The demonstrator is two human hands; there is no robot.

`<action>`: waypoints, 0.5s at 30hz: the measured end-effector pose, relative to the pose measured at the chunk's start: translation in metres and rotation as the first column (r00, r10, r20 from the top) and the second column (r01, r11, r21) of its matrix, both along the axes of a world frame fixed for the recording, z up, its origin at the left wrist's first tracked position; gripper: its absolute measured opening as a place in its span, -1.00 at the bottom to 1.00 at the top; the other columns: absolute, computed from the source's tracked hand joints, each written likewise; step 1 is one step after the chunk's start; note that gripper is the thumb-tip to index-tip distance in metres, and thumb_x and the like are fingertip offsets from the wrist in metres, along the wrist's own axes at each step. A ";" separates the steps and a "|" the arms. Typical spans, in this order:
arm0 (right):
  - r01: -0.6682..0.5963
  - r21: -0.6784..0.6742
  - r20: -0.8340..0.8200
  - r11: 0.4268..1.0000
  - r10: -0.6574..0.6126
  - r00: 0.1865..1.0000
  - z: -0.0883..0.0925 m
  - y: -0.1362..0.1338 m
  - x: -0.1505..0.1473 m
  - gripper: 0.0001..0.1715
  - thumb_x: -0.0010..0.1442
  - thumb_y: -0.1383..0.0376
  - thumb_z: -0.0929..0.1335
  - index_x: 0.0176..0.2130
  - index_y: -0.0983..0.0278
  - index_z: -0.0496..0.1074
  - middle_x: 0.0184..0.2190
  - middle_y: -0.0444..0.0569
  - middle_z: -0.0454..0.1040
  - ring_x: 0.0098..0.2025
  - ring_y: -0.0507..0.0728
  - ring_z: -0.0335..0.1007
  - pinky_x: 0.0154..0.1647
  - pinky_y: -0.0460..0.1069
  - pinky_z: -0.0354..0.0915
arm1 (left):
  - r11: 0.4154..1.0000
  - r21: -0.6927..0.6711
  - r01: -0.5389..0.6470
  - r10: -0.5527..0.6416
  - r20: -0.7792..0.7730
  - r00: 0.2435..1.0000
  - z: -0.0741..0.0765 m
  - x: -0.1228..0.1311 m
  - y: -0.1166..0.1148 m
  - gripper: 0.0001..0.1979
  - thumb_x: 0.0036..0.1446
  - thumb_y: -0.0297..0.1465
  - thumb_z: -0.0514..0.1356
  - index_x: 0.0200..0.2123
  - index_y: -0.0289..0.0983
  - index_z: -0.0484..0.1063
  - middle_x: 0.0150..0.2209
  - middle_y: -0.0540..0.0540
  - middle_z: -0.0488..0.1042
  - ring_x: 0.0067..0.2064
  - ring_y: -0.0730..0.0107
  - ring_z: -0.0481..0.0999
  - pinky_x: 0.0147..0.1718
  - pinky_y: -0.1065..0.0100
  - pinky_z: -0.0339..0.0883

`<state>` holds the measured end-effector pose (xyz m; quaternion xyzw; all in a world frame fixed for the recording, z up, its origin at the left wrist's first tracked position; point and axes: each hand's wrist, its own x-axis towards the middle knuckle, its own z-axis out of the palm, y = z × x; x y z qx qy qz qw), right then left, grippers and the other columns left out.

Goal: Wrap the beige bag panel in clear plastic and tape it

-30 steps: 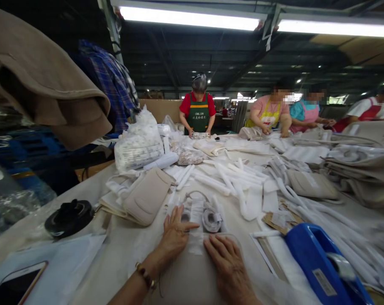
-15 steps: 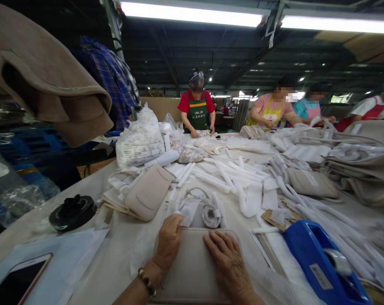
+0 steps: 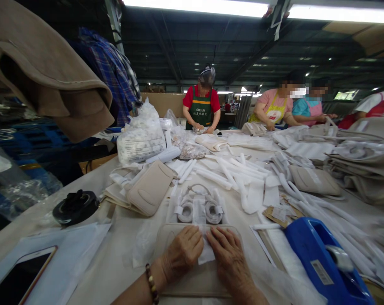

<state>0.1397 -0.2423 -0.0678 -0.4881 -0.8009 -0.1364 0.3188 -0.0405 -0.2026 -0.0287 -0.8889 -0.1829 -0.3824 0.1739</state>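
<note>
A beige handbag (image 3: 192,288) lies flat in front of me on the table. My left hand (image 3: 184,250) is on its flap, fingers curled and pressed together at the edge of a white tissue strip (image 3: 207,253). This strip runs from between two wrapped rings over the bag's upper edge and down onto the flap. My right hand (image 3: 227,256) lies flat on the flap, fingers stretched out, its fingertips beside the strip. Beyond the edge are the left wrapped ring (image 3: 186,212) and the right wrapped ring (image 3: 214,212), with a thin strap behind them.
A blue tape dispenser (image 3: 325,262) stands at right, a black round object (image 3: 75,207) and a phone (image 3: 23,275) at left. Beyond are another beige bag (image 3: 150,188), white foam tubes (image 3: 230,169) and a full plastic bag (image 3: 141,142). Several co-workers stand across the table.
My left hand has moved right and inward from the bag's upper left edge onto the flap. The white strip now lies over the flap, and the left ring is uncovered. My right hand stays nearly in place.
</note>
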 end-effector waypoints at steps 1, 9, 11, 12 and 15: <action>-0.001 0.000 -0.004 1.000 0.001 1.000 0.000 0.000 0.000 -0.39 0.06 0.57 0.19 0.04 0.17 0.39 -0.01 -0.08 0.48 0.07 0.14 0.23 0.14 0.07 0.04 | 1.000 0.003 0.007 -0.007 -0.002 1.000 -0.002 0.000 -0.001 -0.67 0.25 -0.58 -0.14 -0.36 -0.40 0.40 -0.36 -0.18 0.51 -0.24 0.29 0.51 -0.18 0.27 0.44; -0.056 -0.004 0.030 0.998 0.056 0.998 0.011 0.002 0.001 -0.42 0.08 0.53 0.20 0.07 0.23 0.34 -0.04 -0.04 0.49 0.00 0.14 0.27 0.09 0.06 0.03 | 0.987 -0.159 -0.025 0.062 0.234 0.970 -0.018 -0.005 -0.005 -0.71 0.23 -0.59 -0.13 -0.26 -0.35 0.39 -0.31 -0.16 0.56 -0.20 0.38 0.57 -0.17 0.40 0.49; -0.080 -0.002 0.068 0.997 0.080 0.994 0.020 0.007 -0.002 -0.52 0.12 0.46 0.24 0.04 0.25 0.36 -0.10 -0.05 0.51 -0.06 0.15 0.30 0.07 0.07 0.02 | 0.969 -0.245 -0.028 0.101 0.293 0.951 -0.017 -0.007 -0.006 -0.75 0.23 -0.56 -0.09 -0.23 -0.31 0.38 -0.31 -0.12 0.57 -0.24 0.43 0.58 -0.21 0.46 0.49; -0.091 0.023 0.101 0.996 0.088 0.991 0.024 0.012 -0.003 -0.57 0.13 0.41 0.26 0.01 0.25 0.38 -0.11 -0.05 0.51 -0.06 0.15 0.30 0.08 0.07 0.01 | 0.959 -0.283 -0.026 0.119 0.317 0.941 -0.016 -0.008 -0.007 -0.77 0.24 -0.54 -0.06 -0.22 -0.30 0.37 -0.31 -0.10 0.57 -0.26 0.44 0.59 -0.23 0.49 0.49; -0.110 0.086 0.221 0.990 0.089 0.971 0.034 0.032 -0.009 -0.64 0.17 0.35 0.28 -0.02 0.28 0.41 -0.05 -0.01 0.49 0.05 0.17 0.26 0.17 0.09 -0.06 | 0.938 -0.346 -0.019 0.158 0.378 0.912 -0.016 -0.010 -0.008 -0.81 0.26 -0.47 -0.03 -0.20 -0.25 0.36 -0.30 -0.07 0.58 -0.27 0.43 0.59 -0.25 0.51 0.49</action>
